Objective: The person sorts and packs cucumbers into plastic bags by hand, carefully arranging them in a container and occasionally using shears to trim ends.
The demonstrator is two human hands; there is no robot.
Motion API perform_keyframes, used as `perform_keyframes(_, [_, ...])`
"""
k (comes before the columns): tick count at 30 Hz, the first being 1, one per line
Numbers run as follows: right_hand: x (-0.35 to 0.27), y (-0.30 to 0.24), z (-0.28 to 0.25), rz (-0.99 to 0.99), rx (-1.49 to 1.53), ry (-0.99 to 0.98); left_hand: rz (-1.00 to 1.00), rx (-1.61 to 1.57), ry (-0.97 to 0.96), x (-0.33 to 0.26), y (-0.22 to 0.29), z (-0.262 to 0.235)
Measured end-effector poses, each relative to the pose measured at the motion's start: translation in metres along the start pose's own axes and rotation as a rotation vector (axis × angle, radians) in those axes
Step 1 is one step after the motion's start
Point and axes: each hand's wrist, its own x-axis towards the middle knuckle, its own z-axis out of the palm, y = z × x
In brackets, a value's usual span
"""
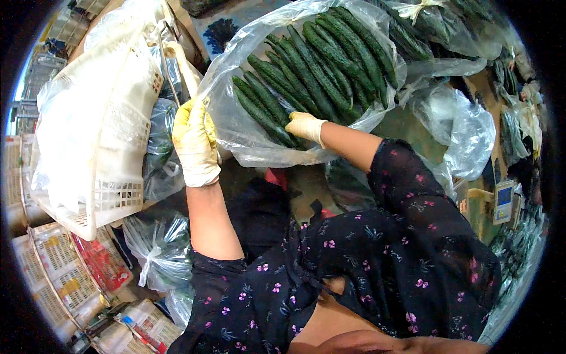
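Observation:
Long dark green cucumbers (315, 68) lie side by side in a big clear plastic bag (230, 127) whose mouth is spread wide. My left hand (197, 141), in a pale glove stained yellow, is closed at the bag's left rim, with the plastic pinched at its fingers. Over the near ends of the cucumbers reaches my right hand (306, 128), in a cream glove. Its fingers are curled together beside a shiny bit of clear film; what they grip is hidden.
To the left stands a white plastic crate (118, 192) lined with white sheeting. Below it sits a tied clear bag (154, 251) of green produce. Stacked crates (50, 265) fill the far left. At right are crumpled clear plastic (471, 130) and a scale display (503, 202). More bagged cucumbers (407, 35) lie behind.

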Motion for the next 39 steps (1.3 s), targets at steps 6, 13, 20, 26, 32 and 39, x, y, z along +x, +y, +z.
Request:
perform_keyframes(6, [-0.011,-0.032,-0.006,0.404,0.804,0.138,-0.005,-0.012,0.024,-0.003,0.002,-0.006])
perform_keyframes(13, [-0.038,-0.063,-0.015,0.328,0.695,0.058,0.023,0.016,0.045,-0.003,-0.001,0.004])
perform_keyframes(20, [-0.016,-0.029,-0.002,0.442,0.979,0.275,-0.020,0.006,-0.033,-0.002,-0.003,-0.008])
perform_keyframes(26, [0.040,0.021,0.046,0.308,0.604,0.240,0.008,0.014,0.025,-0.002,0.000,0.009])
perform_keyframes(32, [0.084,0.041,0.058,0.267,0.908,0.128,0.009,-0.010,0.032,0.000,0.006,0.009])
perform_keyframes(39, [0.044,0.010,0.012,0.317,0.512,-0.027,-0.012,-0.115,0.025,0.004,-0.006,-0.014])
